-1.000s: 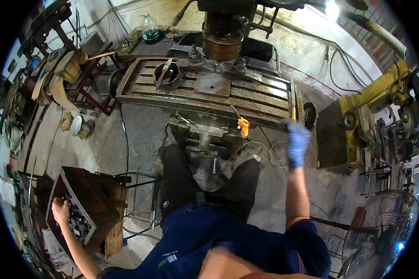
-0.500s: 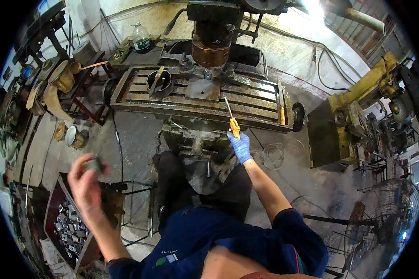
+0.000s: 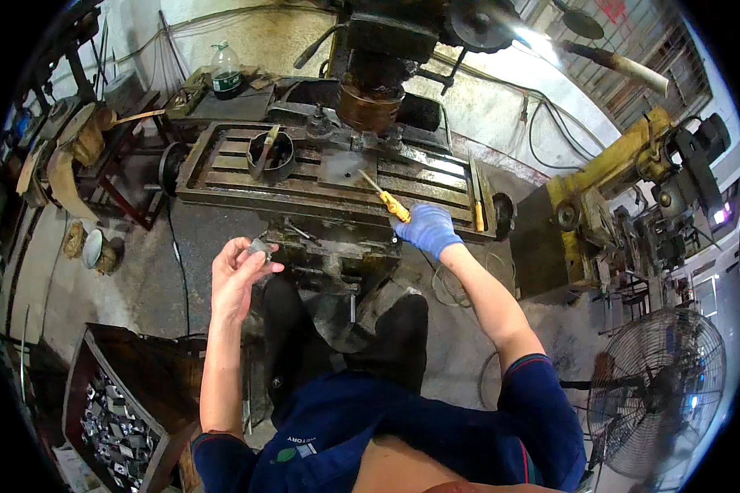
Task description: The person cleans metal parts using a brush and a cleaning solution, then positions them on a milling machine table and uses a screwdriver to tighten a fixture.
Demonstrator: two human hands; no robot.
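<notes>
Bare and bent at the fingers, my left hand (image 3: pixel 233 283) pinches a small grey metal block (image 3: pixel 260 247) in front of the machine, left of my knees. My right hand (image 3: pixel 430 231), in a blue glove, grips a yellow air blow gun (image 3: pixel 395 206) with a thin metal nozzle. The nozzle points at the square metal plate (image 3: pixel 337 169) in the middle of the slotted machine table (image 3: pixel 247 193), and a whitish haze hangs over that plate. Above it stands the round brown machine head (image 3: pixel 370 107).
On the table's left stands a dark pot (image 3: pixel 281 167) with a brush in it; a yellow-handled tool (image 3: pixel 479 215) lies at its right end. A bin (image 3: pixel 90 349) of small metal pieces is at my lower left. A large fan (image 3: pixel 662 394) stands at my right.
My left hand has swung from above the bin toward the machine, carrying the metal block. The blow gun's nozzle has turned left toward the plate, where haze now shows.
</notes>
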